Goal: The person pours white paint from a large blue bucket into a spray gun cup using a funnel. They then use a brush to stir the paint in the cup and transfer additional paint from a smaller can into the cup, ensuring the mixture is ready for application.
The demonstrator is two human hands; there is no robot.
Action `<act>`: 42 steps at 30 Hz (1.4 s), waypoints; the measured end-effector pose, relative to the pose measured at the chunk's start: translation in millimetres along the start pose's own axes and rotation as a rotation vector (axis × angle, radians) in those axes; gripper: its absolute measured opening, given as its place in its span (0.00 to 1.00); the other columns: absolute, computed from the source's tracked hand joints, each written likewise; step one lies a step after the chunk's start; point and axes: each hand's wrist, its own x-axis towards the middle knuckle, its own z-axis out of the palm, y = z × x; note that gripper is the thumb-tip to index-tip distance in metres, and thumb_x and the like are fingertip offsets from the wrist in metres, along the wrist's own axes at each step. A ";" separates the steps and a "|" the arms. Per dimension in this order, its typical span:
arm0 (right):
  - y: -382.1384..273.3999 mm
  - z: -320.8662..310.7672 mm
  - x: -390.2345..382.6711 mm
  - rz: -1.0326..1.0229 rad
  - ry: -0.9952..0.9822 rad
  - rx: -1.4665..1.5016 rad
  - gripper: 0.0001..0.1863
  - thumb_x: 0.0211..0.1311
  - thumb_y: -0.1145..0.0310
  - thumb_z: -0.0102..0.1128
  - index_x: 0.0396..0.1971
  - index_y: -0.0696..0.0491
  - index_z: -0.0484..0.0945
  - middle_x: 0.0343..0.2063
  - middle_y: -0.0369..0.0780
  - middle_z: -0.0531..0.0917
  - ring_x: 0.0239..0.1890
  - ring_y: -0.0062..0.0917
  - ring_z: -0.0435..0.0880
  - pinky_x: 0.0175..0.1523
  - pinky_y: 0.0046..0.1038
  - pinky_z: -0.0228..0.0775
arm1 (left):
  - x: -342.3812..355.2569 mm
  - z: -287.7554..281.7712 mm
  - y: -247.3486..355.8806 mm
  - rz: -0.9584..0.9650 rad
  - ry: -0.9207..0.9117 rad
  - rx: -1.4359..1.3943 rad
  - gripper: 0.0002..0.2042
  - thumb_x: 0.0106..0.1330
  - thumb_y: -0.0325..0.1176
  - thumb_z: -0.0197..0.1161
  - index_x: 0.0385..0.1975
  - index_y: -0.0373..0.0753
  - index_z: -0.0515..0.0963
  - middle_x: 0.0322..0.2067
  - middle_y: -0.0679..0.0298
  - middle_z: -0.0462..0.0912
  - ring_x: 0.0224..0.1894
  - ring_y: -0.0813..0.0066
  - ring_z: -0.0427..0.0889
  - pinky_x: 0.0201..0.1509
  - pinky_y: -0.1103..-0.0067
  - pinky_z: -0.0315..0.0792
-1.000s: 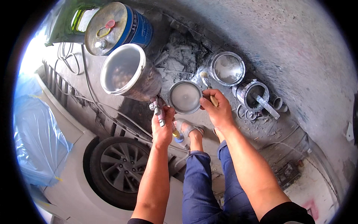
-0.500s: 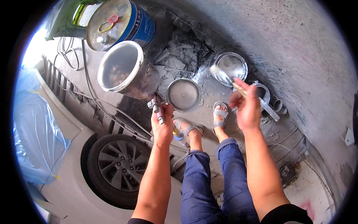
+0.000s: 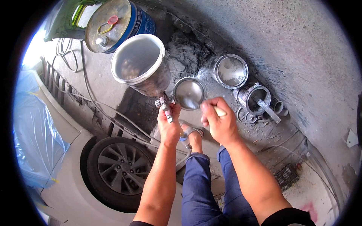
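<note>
My left hand (image 3: 169, 126) is closed around a spray gun (image 3: 166, 107), which has metal knobs and a large, pale, translucent cup (image 3: 139, 62) on top. The cup is open, tilted, and stained around its lower part. My right hand (image 3: 220, 122) is closed on a brush (image 3: 220, 111); its pale handle end shows past the fingers. The brush's far end is mostly hidden, beside or over the near rim of a round can (image 3: 203, 89) with grey contents. I cannot tell whether the bristles touch them.
Against the wall stand an open tin (image 3: 230, 71) and another (image 3: 260, 98) with a flat stick (image 3: 268, 110) in it. A blue drum (image 3: 140, 24) is at the upper left. Hoses (image 3: 85, 71) cross the floor beside a car wheel (image 3: 122, 167); blue plastic sheeting (image 3: 36, 139) covers part of the car.
My right hand has swung left with the brush, from near the open tin by the wall to the round can. My left hand has brought the spray gun slightly to the right.
</note>
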 end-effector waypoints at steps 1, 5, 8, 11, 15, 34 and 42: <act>-1.9 -6.6 -6.3 0.061 -0.043 -0.017 0.09 0.66 0.66 0.58 0.34 0.57 0.75 0.19 0.34 0.78 0.21 0.13 0.76 0.26 0.18 0.69 | 0.5 -1.8 -1.4 -0.006 -0.004 0.001 0.04 0.65 0.28 0.64 0.34 0.39 0.75 0.29 0.73 0.75 0.33 0.84 0.71 0.40 0.82 0.67; -8.3 -42.3 2.5 -0.013 0.063 -0.367 0.07 0.59 0.67 0.62 0.33 0.55 0.79 0.24 0.44 0.84 0.28 0.30 0.86 0.32 0.29 0.76 | 2.4 -8.7 3.2 -0.036 -0.040 0.021 0.04 0.65 0.28 0.64 0.33 0.39 0.75 0.30 0.73 0.75 0.33 0.84 0.70 0.40 0.82 0.67; -30.3 -26.4 24.5 -0.199 0.043 -0.468 0.06 0.60 0.71 0.61 0.33 0.57 0.79 0.23 0.37 0.83 0.25 0.16 0.80 0.30 0.22 0.72 | 0.4 -1.7 7.0 -0.024 -0.075 0.032 0.05 0.65 0.29 0.64 0.32 0.39 0.74 0.29 0.73 0.75 0.32 0.84 0.70 0.38 0.82 0.66; -30.6 -4.5 21.2 -0.383 -0.099 -0.530 0.06 0.54 0.72 0.64 0.32 0.56 0.80 0.24 0.42 0.84 0.26 0.26 0.84 0.31 0.28 0.74 | 1.9 -1.4 4.6 0.002 -0.100 0.032 0.05 0.66 0.29 0.63 0.31 0.38 0.74 0.29 0.73 0.74 0.32 0.84 0.69 0.37 0.82 0.66; -26.4 -21.4 4.1 -0.459 -0.138 -0.665 0.08 0.51 0.73 0.65 0.32 0.57 0.80 0.26 0.45 0.84 0.29 0.34 0.86 0.36 0.32 0.77 | 2.8 -8.9 15.1 -0.052 -0.107 0.054 0.05 0.66 0.28 0.63 0.31 0.38 0.74 0.28 0.73 0.74 0.31 0.84 0.70 0.37 0.82 0.67; -41.8 -14.6 19.2 -0.401 -0.059 -0.642 0.06 0.58 0.70 0.62 0.27 0.57 0.78 0.18 0.42 0.82 0.23 0.30 0.85 0.27 0.30 0.73 | 5.9 -2.5 16.7 0.040 -0.196 0.167 0.06 0.65 0.31 0.64 0.32 0.38 0.74 0.28 0.71 0.75 0.30 0.84 0.70 0.36 0.82 0.67; -48.1 -25.9 30.4 -0.267 0.065 -0.546 0.07 0.58 0.69 0.63 0.27 0.57 0.78 0.20 0.46 0.82 0.25 0.31 0.86 0.29 0.30 0.74 | 6.9 -0.5 18.8 0.059 -0.216 0.174 0.07 0.66 0.34 0.63 0.33 0.38 0.75 0.25 0.69 0.76 0.29 0.81 0.72 0.33 0.81 0.67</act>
